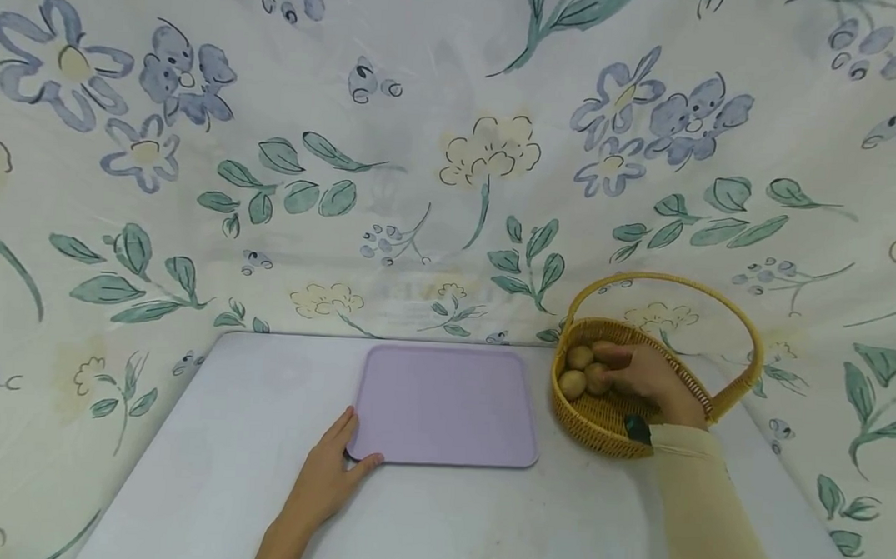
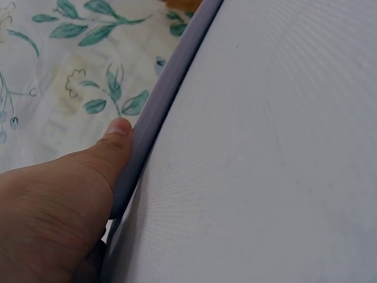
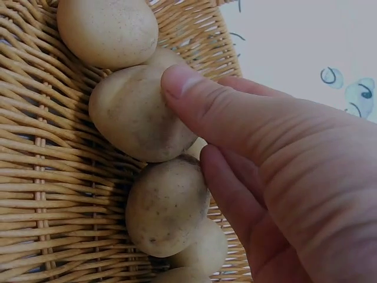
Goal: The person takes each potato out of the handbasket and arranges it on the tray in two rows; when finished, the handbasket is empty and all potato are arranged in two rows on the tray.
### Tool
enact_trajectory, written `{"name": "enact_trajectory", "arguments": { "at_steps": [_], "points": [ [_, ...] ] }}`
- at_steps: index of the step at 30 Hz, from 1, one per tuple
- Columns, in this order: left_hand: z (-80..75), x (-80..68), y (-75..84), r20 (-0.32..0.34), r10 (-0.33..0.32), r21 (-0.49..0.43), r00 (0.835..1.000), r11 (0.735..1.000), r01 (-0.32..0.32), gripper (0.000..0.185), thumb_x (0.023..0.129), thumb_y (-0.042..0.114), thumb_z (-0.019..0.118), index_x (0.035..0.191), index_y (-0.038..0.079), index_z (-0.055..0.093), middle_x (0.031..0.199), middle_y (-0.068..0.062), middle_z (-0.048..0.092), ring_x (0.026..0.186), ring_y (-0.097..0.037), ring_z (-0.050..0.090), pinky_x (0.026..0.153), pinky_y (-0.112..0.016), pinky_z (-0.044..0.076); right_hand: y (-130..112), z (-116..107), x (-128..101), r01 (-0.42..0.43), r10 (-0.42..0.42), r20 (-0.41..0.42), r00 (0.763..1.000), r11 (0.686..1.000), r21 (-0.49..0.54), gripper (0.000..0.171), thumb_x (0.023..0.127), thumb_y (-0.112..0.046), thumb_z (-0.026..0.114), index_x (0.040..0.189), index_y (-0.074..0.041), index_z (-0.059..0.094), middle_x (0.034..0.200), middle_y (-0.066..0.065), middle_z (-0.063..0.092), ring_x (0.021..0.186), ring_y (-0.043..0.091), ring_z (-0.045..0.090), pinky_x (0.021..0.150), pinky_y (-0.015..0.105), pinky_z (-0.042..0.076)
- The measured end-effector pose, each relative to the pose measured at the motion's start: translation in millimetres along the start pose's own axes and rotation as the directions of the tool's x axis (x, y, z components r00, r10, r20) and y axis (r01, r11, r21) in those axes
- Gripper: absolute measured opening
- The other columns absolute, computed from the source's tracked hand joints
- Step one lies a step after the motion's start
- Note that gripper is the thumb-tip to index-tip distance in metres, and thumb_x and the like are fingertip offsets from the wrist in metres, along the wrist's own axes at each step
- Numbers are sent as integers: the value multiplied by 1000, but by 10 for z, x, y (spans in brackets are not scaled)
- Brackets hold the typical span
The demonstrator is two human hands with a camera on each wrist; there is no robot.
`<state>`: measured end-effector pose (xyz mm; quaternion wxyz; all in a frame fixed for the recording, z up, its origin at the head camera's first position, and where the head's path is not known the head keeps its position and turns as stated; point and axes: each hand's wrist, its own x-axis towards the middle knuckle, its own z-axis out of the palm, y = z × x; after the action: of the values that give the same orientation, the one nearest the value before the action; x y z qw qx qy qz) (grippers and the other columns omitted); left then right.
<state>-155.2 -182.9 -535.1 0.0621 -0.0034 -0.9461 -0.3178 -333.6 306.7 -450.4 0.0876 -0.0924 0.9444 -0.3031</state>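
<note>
A lilac tray lies flat on the white table. My left hand rests at its near left corner, fingers straight along the left side and thumb against the front edge. In the left wrist view the thumb touches the tray's rim; the other fingers are mostly hidden. To the right, my right hand reaches into a wicker basket and pinches a potato between thumb and fingers. Another potato sits just below it, and a paler potato lies above.
The basket's tall arched handle rises over my right hand. Several potatoes are gathered at the basket's left side. A floral cloth hangs behind the table and shows at both sides.
</note>
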Motion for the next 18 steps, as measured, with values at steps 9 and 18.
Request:
{"name": "enact_trajectory", "arguments": {
  "at_steps": [9, 18],
  "points": [
    [-6, -11, 12, -8, 1, -2, 1000, 1000, -1, 90, 82, 54, 65, 145, -1, 32, 155, -15, 27, 141, -37, 28, 115, -52, 28, -17, -22, 19, 52, -48, 39, 998, 992, -111, 53, 78, -39, 75, 123, -15, 64, 116, 9, 68, 97, 19, 58, 85, 32, 50],
    [-5, -18, 21, -3, -5, 5, 1000, 1000, 5, 89, 83, 53, 64, 145, -1, 31, 155, -14, 26, 142, -37, 28, 115, -52, 28, -63, -11, 16, 77, -67, 104, 992, 992, -103, 48, 77, -38, 76, 119, -19, 67, 121, 6, 66, 113, 24, 55, 97, 40, 46]
  ]
}}
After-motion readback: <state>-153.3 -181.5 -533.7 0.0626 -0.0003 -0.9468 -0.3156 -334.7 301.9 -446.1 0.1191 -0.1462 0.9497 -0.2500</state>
